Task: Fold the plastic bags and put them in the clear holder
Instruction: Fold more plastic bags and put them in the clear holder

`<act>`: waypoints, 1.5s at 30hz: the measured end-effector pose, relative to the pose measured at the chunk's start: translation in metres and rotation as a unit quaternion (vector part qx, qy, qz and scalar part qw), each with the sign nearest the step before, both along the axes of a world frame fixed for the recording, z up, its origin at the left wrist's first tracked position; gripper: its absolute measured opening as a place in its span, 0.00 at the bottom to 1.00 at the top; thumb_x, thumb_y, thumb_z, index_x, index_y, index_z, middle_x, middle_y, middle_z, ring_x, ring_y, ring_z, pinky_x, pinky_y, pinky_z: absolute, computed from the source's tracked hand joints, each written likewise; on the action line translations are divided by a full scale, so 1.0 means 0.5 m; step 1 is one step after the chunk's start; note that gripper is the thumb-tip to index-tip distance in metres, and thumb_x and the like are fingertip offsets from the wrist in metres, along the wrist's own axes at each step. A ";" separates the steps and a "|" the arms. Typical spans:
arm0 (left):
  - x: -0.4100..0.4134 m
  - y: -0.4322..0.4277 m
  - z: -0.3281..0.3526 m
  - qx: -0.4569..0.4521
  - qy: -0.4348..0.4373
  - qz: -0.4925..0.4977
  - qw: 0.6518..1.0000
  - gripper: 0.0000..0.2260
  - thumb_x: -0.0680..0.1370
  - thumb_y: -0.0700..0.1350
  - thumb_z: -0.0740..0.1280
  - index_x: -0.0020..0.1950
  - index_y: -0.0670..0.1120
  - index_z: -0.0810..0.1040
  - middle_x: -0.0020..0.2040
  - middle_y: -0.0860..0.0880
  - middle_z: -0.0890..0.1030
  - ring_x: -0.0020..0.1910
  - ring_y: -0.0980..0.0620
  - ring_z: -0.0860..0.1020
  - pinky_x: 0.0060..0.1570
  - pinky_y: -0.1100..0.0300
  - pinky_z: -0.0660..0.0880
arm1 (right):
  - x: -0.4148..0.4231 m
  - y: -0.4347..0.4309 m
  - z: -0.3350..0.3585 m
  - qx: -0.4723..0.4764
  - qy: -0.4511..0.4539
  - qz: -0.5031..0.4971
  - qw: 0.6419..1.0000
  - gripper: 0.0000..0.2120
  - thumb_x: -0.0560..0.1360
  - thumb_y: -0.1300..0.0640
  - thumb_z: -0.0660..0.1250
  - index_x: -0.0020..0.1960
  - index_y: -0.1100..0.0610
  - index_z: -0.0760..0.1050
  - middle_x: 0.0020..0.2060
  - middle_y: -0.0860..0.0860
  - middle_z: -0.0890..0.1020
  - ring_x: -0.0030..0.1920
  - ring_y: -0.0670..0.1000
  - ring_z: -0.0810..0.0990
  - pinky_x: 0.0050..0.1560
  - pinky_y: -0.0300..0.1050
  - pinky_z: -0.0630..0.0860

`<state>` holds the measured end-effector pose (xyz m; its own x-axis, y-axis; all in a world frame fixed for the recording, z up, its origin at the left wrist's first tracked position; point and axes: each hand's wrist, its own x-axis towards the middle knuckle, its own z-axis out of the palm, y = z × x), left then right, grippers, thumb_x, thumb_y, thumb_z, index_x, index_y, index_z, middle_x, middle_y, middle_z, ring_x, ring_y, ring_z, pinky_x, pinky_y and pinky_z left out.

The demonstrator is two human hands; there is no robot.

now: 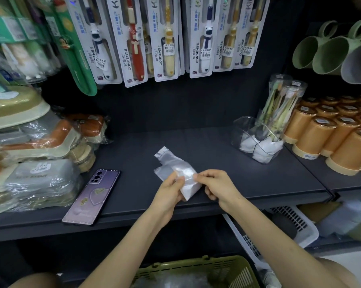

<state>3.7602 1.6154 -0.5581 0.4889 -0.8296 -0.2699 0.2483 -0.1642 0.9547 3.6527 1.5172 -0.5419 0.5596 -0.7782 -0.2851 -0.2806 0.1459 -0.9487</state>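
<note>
bag [176, 164] i hold: milky white, see-through. shelf [206, 140]: matte black. phone [92, 196] left: purple, faint pale pattern. cups [329, 138] right: orange, cream bases. mugs [329, 53] far right: sage green. near basket [227, 267]: olive.

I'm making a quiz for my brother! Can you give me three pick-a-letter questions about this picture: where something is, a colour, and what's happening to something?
1. Where is the phone? A) on the floor B) on the shelf, left of the plastic bag C) on a hook
2. What colour are the stacked cups at right? A) orange B) blue C) pink
3. What about the plastic bag? A) lies untouched B) held by the left hand and right hand C) hangs up
Answers: 1 B, it lies flat on the shelf; 2 A, they all look orange; 3 B, fingers of both hands pinch it.
</note>
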 end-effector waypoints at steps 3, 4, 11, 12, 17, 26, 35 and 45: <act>0.000 -0.002 -0.005 -0.003 -0.011 -0.007 1.000 0.12 0.83 0.42 0.57 0.63 0.45 0.76 0.55 0.44 0.83 0.57 0.44 0.80 0.61 0.46 0.74 | -0.005 -0.002 -0.005 0.051 0.000 0.012 0.999 0.08 0.75 0.55 0.70 0.45 0.61 0.76 0.34 0.53 0.75 0.22 0.44 0.67 0.20 0.38 0.61; -0.001 -0.002 -0.005 -0.004 -0.009 -0.009 1.000 0.12 0.83 0.42 0.58 0.64 0.47 0.75 0.54 0.46 0.83 0.56 0.46 0.81 0.59 0.48 0.75 | -0.008 -0.003 -0.007 0.059 0.004 0.018 0.998 0.08 0.75 0.56 0.70 0.47 0.61 0.77 0.35 0.54 0.76 0.22 0.44 0.67 0.20 0.37 0.60; 0.015 -0.017 -0.003 0.017 0.052 0.022 0.998 0.20 0.81 0.41 0.62 0.73 0.46 0.65 0.58 0.43 0.81 0.52 0.47 0.83 0.55 0.53 0.78 | -0.018 -0.012 -0.021 -0.003 0.077 0.043 0.996 0.05 0.73 0.63 0.71 0.44 0.63 0.76 0.28 0.54 0.70 0.19 0.44 0.61 0.20 0.35 0.55; 0.021 -0.023 -0.004 0.027 0.050 0.035 0.998 0.23 0.81 0.41 0.62 0.75 0.45 0.61 0.59 0.41 0.80 0.52 0.46 0.82 0.54 0.52 0.79 | -0.019 -0.012 -0.019 -0.013 0.083 0.048 0.995 0.04 0.73 0.63 0.71 0.44 0.64 0.76 0.29 0.55 0.71 0.19 0.44 0.61 0.20 0.35 0.56; 0.059 -0.051 0.002 0.036 0.038 0.121 0.991 0.15 0.79 0.38 0.64 0.65 0.41 0.71 0.56 0.41 0.80 0.51 0.44 0.82 0.39 0.56 0.80 | -0.029 -0.021 -0.015 -0.034 0.114 0.085 0.989 0.03 0.72 0.66 0.71 0.43 0.66 0.78 0.23 0.50 0.70 0.18 0.44 0.61 0.21 0.36 0.57; 0.126 -0.064 0.002 0.094 -0.069 0.174 0.978 0.22 0.74 0.33 0.68 0.66 0.41 0.70 0.48 0.43 0.82 0.41 0.50 0.79 0.39 0.59 0.77 | -0.040 -0.050 -0.005 -0.053 0.162 0.124 0.977 0.05 0.71 0.66 0.71 0.46 0.67 0.79 0.23 0.51 0.73 0.19 0.45 0.61 0.21 0.34 0.57; 0.098 -0.024 -0.016 0.023 -0.599 0.086 0.796 0.11 0.77 0.45 0.64 0.54 0.43 0.82 0.51 0.47 0.83 0.51 0.46 0.80 0.54 0.60 0.70 | -0.039 -0.066 0.009 -0.073 0.205 0.191 0.957 0.04 0.71 0.63 0.72 0.44 0.65 0.80 0.26 0.52 0.77 0.22 0.46 0.64 0.24 0.37 0.60; 0.036 -0.006 -0.057 0.121 -0.625 -0.167 0.752 0.38 0.72 0.64 0.31 0.76 0.55 0.62 0.77 0.55 0.58 0.78 0.53 0.51 0.74 0.62 0.41 | -0.042 -0.065 0.020 -0.099 0.218 0.226 0.944 0.03 0.73 0.60 0.72 0.42 0.60 0.81 0.26 0.49 0.77 0.24 0.45 0.68 0.24 0.37 0.63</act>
<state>3.7782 1.6123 -0.5866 0.2617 -0.9630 0.0648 -0.9134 -0.2254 0.3390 3.6316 1.4849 -0.5316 0.7105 -0.5504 -0.4385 -0.6414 -0.2501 -0.7253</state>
